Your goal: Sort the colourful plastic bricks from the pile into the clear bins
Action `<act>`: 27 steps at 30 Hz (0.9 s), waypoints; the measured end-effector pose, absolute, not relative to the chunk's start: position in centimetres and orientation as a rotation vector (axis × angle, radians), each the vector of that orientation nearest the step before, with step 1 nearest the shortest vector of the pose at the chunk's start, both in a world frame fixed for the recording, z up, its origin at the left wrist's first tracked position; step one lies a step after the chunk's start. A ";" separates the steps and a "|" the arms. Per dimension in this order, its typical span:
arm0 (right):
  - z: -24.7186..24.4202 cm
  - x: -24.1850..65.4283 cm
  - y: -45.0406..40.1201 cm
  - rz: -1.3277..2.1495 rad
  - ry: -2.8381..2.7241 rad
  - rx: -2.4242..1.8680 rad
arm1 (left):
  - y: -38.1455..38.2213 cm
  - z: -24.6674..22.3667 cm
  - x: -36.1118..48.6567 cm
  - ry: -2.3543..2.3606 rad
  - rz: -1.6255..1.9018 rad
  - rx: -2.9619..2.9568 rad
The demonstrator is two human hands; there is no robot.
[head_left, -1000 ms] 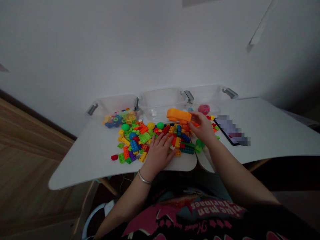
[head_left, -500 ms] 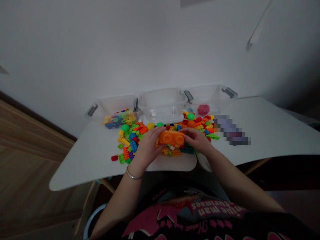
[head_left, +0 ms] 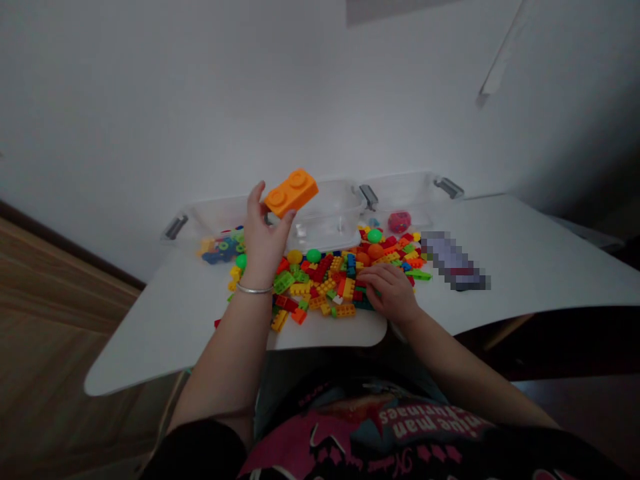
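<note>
My left hand (head_left: 269, 243) is raised above the pile, in front of the middle bin. Between thumb and fingers it grips a large orange toy building block (head_left: 291, 193), tilted, with two round studs facing me. Low over the right part of the pile, my right hand (head_left: 393, 291) has its fingers loosely bent and its thumb a little apart. Its fingertips are at the dark green and red bricks, and I see nothing held in it. Under and between the hands lies a heap of small coloured building bricks (head_left: 320, 283) with several plastic balls, among them a green ball (head_left: 314, 256).
Clear plastic bins line the wall: a left bin (head_left: 213, 212) with colourful toy pieces, a middle bin (head_left: 334, 195) and a right bin (head_left: 407, 187). A pink-red ball (head_left: 399, 221) is at the right bin. A pixelated object (head_left: 455, 261) lies right on the white table (head_left: 530, 267).
The orange block has risen up and left in my left hand, away from my right hand. My right hand has come off the block and lowered onto the pile. The view has shifted slightly.
</note>
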State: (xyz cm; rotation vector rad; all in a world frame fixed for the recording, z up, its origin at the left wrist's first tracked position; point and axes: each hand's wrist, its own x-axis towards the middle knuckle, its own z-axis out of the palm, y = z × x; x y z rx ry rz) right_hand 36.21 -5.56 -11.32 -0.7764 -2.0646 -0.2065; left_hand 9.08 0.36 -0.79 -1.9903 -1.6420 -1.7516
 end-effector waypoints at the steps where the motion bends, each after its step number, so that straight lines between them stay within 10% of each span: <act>1: -11.4 36.2 -5.5 -0.207 -2.060 -0.782 | 1.1 -0.4 9.3 -1.670 -1.683 -2.013; 10: -11.4 36.0 -5.6 -0.240 -2.184 -0.785 | 5.5 1.6 12.2 -2.226 -0.757 -2.116; 27: -11.5 35.9 -5.7 -0.256 -2.222 -0.782 | 6.9 2.1 13.2 -2.297 -0.190 -2.218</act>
